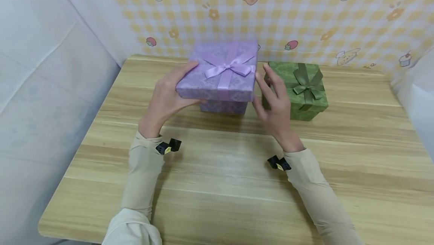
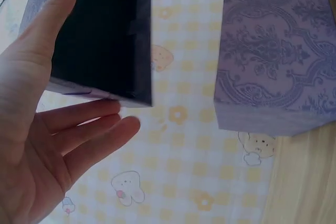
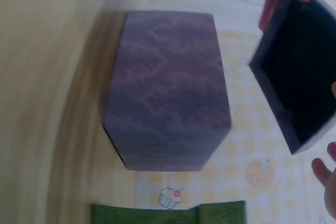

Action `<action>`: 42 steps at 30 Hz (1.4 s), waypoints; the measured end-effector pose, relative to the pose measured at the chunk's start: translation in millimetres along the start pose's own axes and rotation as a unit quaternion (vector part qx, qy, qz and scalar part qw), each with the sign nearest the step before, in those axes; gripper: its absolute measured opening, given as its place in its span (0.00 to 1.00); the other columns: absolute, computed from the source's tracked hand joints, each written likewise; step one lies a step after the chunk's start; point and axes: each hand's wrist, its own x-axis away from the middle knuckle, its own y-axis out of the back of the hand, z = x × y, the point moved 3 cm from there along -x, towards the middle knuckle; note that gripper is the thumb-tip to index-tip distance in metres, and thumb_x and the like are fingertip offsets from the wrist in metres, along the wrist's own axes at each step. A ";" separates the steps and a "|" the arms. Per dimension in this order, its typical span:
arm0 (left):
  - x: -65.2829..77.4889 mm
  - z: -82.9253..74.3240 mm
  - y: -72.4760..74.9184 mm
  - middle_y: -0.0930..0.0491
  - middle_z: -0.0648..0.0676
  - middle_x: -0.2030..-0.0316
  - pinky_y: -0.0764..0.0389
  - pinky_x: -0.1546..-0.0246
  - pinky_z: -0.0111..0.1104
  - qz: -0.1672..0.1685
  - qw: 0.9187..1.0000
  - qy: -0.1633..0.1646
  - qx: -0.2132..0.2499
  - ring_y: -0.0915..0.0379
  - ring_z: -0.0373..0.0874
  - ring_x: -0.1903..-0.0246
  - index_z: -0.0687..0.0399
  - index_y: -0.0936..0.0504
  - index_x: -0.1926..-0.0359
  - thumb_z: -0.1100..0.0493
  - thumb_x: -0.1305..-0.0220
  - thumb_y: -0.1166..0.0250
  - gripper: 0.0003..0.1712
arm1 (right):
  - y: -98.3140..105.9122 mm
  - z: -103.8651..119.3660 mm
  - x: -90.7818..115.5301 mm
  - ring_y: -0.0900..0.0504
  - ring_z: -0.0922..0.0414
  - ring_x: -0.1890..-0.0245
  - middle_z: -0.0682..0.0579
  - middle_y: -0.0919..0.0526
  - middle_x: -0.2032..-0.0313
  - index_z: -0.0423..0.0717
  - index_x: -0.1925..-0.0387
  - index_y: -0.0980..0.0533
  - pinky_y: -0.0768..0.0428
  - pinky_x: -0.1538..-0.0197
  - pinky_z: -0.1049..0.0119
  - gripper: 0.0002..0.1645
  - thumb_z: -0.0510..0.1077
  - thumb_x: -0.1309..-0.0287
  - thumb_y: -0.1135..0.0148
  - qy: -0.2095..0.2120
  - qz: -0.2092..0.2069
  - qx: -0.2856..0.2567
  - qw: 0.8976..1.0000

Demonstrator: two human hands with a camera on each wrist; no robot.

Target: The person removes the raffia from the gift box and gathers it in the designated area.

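A purple box lid [image 1: 207,84] with a lilac ribbon bow is raised over its patterned purple box base [image 1: 223,107]. My left hand [image 1: 166,96] grips the lid's left side; the left wrist view shows the thumb on the lid [image 2: 143,51] and its dark hollow underside. At the lid's right edge, my right hand [image 1: 277,111] has loosely extended fingers, with a fingertip at the edge. The right wrist view shows a clear gap between the base [image 3: 168,77] and the lid [image 3: 294,72]. The base's inside is hidden in every view.
A green gift box [image 1: 301,114] with a dark green bow stands just right of my right hand. Behind both boxes hangs a yellow checked cloth [image 1: 217,26]. The wooden table [image 1: 217,184] reaches toward me, with a white sheet [image 1: 51,86] along its left side.
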 end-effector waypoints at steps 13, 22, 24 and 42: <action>1.7 -16.4 8.9 0.28 0.58 0.42 0.33 0.44 0.38 0.036 0.999 -0.017 0.011 0.31 0.49 0.44 0.57 0.32 0.36 0.51 0.70 0.18 0.55 | 19.2 14.2 -15.6 0.21 0.43 0.53 0.38 0.18 0.61 0.31 0.64 0.19 0.26 0.49 0.52 0.20 0.16 0.62 0.37 0.012 -0.062 -0.037 0.997; 4.9 -21.6 12.3 0.19 0.57 0.55 0.24 0.63 0.39 0.075 0.997 -0.012 -0.017 0.21 0.47 0.64 0.55 0.24 0.43 0.44 0.67 0.21 0.47 | 32.3 16.5 -20.3 0.18 0.47 0.61 0.42 0.16 0.63 0.36 0.62 0.17 0.23 0.53 0.61 0.20 0.22 0.64 0.31 -0.031 -0.020 -0.030 0.999; 5.3 -23.0 13.0 0.18 0.56 0.57 0.24 0.67 0.39 0.079 0.997 -0.007 -0.017 0.21 0.46 0.68 0.54 0.23 0.44 0.44 0.67 0.21 0.45 | 35.7 18.5 -22.1 0.18 0.48 0.62 0.42 0.16 0.64 0.37 0.62 0.17 0.23 0.54 0.63 0.20 0.24 0.63 0.30 -0.041 -0.010 -0.033 0.999; 5.7 -28.5 16.1 0.18 0.52 0.57 0.26 0.68 0.34 0.109 0.992 0.023 0.064 0.24 0.41 0.69 0.54 0.23 0.44 0.34 0.64 0.26 0.46 | 41.1 36.0 -34.7 0.23 0.40 0.52 0.32 0.20 0.60 0.28 0.63 0.20 0.27 0.47 0.53 0.25 0.50 0.47 0.33 -0.057 0.003 -0.133 0.989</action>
